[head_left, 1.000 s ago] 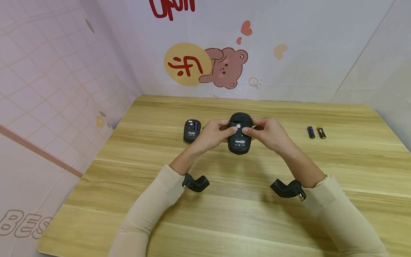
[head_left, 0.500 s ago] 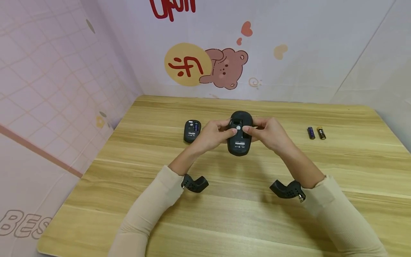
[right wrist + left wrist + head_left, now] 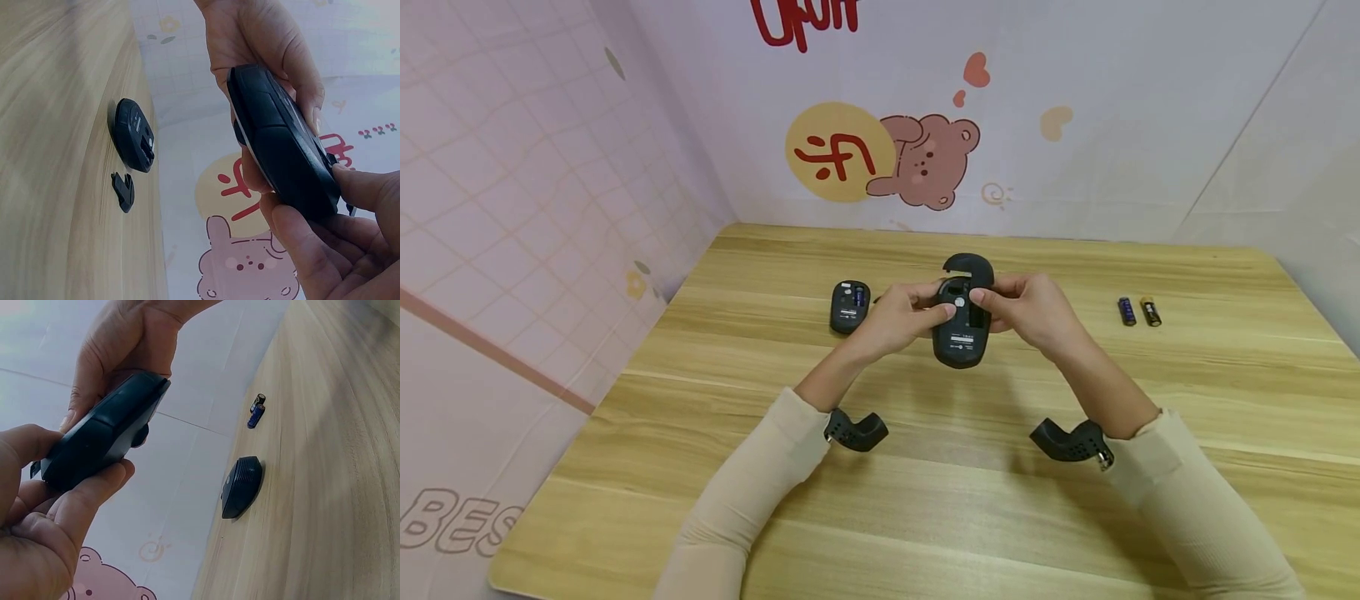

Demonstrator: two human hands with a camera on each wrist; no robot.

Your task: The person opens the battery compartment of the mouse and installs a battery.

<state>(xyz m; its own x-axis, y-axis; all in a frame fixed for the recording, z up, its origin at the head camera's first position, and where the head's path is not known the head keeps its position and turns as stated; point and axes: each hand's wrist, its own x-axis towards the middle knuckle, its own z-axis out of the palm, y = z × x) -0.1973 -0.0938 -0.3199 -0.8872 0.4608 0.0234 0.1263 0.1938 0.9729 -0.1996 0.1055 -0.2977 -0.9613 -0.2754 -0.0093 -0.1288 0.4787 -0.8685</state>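
Observation:
A black computer mouse (image 3: 961, 340), underside toward the head camera, is held up over the table between both hands. My left hand (image 3: 904, 321) grips its left side, thumb on the underside. With thumb and fingers, my right hand (image 3: 1026, 307) pinches the mouse's black battery cover (image 3: 973, 265) at the right side. The cover is slid partway off the far end, its hooked edge standing clear of the body. An open battery slot (image 3: 977, 317) shows dark beside the right thumb. In the right wrist view, the mouse (image 3: 275, 134) is seen side-on, fingers of both hands around it.
Left on the wooden table (image 3: 880, 500) lies a second mouse (image 3: 850, 307), underside up, a blue battery in its slot. Its loose cover (image 3: 124, 190) lies beside it. Another black mouse (image 3: 242, 487) sits behind my right hand. Two batteries (image 3: 1127, 311) lie at right.
The battery cover has slid away from the body toward the far end, opening a gap and uncovering the slot. My right thumb has moved slightly up with it; the left hand stays put.

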